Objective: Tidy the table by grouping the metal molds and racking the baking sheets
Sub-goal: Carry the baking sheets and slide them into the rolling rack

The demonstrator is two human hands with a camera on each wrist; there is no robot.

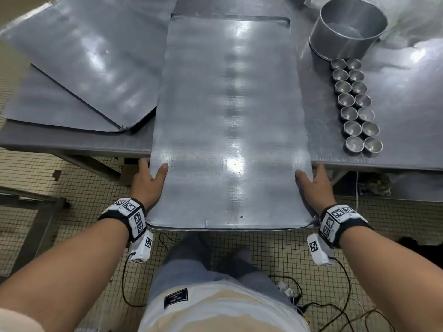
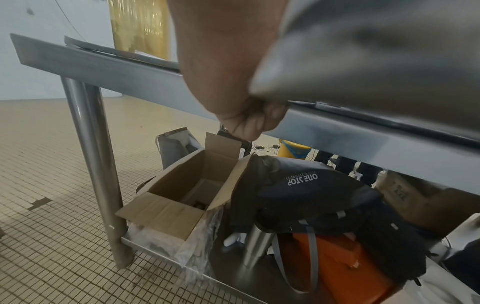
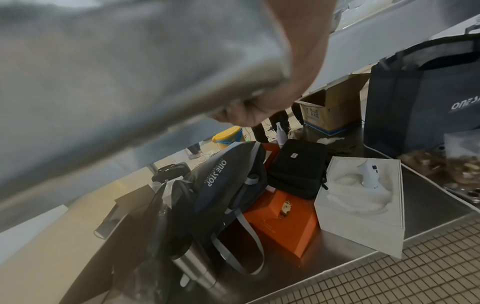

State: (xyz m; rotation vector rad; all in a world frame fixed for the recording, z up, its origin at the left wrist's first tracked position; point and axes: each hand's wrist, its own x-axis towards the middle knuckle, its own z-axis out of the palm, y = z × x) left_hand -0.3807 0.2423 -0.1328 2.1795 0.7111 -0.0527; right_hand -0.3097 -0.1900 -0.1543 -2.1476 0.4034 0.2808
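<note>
Both my hands grip the baking sheet (image 1: 227, 121), left hand (image 1: 148, 180) and right hand (image 1: 314, 183), fingers curled under; it overhangs the worktop (image 1: 383, 149). Swinging wide risks scattering the metal molds (image 1: 357, 106).

Steel table (image 1: 383, 130) with lower shelf (image 3: 428, 207) on small-tiled beige floor (image 2: 52, 164), pale wall (image 2: 39, 18) beyond

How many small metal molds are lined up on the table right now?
14 small metal molds, in two columns of seven on the table's right side, running from the large round tin toward the near edge. None looks hidden, though stacked ones would not show.
</note>
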